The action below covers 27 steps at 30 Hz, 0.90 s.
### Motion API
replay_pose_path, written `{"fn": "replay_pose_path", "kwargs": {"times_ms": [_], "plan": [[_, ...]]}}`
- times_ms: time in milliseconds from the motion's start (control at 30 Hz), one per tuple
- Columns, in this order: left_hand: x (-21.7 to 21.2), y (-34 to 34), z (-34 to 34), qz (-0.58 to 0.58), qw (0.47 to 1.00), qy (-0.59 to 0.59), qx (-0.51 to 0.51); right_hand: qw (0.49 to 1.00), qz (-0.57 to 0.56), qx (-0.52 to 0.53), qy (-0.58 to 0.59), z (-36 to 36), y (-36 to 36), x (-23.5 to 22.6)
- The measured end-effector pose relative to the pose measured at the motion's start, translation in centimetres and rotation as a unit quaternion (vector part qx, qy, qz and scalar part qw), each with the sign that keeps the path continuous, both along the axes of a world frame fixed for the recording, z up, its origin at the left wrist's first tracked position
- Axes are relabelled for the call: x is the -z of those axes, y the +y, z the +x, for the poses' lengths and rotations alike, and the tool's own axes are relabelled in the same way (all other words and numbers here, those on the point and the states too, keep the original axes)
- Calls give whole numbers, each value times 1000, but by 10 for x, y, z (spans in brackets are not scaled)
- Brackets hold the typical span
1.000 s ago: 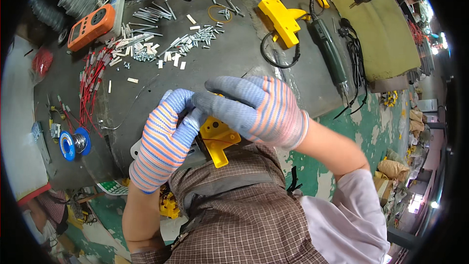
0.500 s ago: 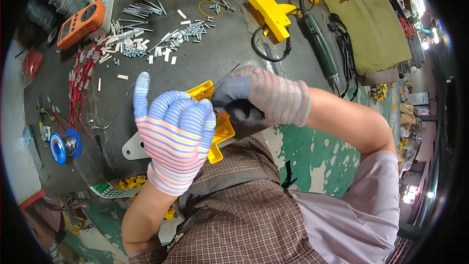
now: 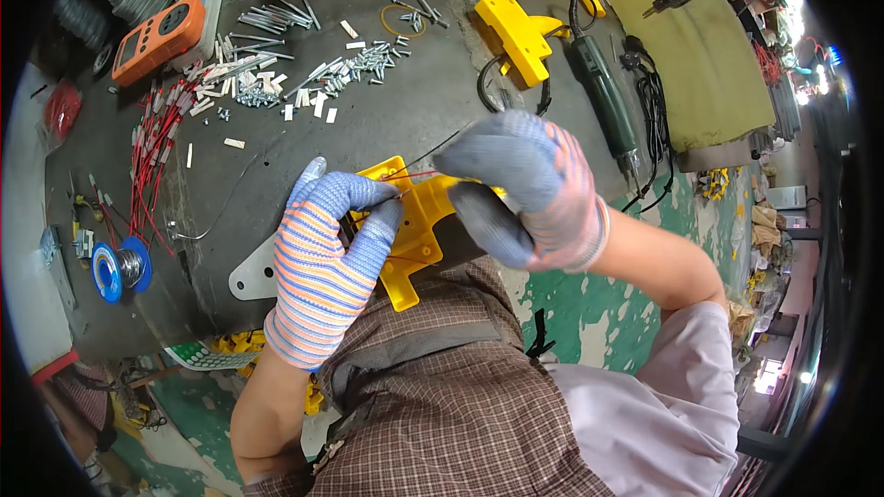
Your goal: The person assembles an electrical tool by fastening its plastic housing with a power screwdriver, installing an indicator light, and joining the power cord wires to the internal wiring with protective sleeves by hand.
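Observation:
My left hand (image 3: 336, 253), in a striped knit glove with blue fingers, is closed over the yellow plastic housing (image 3: 419, 219). Its thumb and forefinger pinch a thin red wire (image 3: 401, 191) at the open side of the housing. My right hand (image 3: 525, 193), gloved alike with grey fingers, hovers just right of it, thumb apart from the curled fingers and nothing visible between them. A second red wire (image 3: 414, 173) and a dark wire (image 3: 425, 154) stretch from the housing toward the right fingers. Behind the left hand lies a pale metal plate (image 3: 253, 274) with holes.
Screws (image 3: 368, 63), white strips (image 3: 234, 143) and red wires (image 3: 152, 152) cover the far left bench. A solder spool (image 3: 120, 269) sits at left, an orange meter (image 3: 158, 40) behind. Another yellow housing (image 3: 517, 41) and a green power tool (image 3: 603, 97) lie far right.
My right hand has moved right, away from the left hand, and its thumb and fingers have parted. The left hand has turned and lowered its forefinger, showing more of the yellow housing.

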<state>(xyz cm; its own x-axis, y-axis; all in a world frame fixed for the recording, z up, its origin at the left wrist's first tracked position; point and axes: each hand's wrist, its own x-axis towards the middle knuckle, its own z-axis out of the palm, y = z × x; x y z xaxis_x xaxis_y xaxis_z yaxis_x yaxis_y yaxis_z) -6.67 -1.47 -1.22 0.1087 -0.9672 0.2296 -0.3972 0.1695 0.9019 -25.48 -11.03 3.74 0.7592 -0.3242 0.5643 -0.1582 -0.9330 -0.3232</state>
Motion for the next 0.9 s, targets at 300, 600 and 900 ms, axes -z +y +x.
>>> {"fn": "replay_pose_path", "kwargs": {"times_ms": [300, 600, 900], "plan": [[-1, 0, 1, -34, 998, -28, 46, 998, -10, 56, 33, -5, 30, 11], [-8, 1, -9, -167, 953, -252, -5, 985, -16, 91, 148, 3, 28, 21], [0, 3, -10, -132, 978, -149, -54, 959, 241, 79, 124, -9, 16, 7]]}}
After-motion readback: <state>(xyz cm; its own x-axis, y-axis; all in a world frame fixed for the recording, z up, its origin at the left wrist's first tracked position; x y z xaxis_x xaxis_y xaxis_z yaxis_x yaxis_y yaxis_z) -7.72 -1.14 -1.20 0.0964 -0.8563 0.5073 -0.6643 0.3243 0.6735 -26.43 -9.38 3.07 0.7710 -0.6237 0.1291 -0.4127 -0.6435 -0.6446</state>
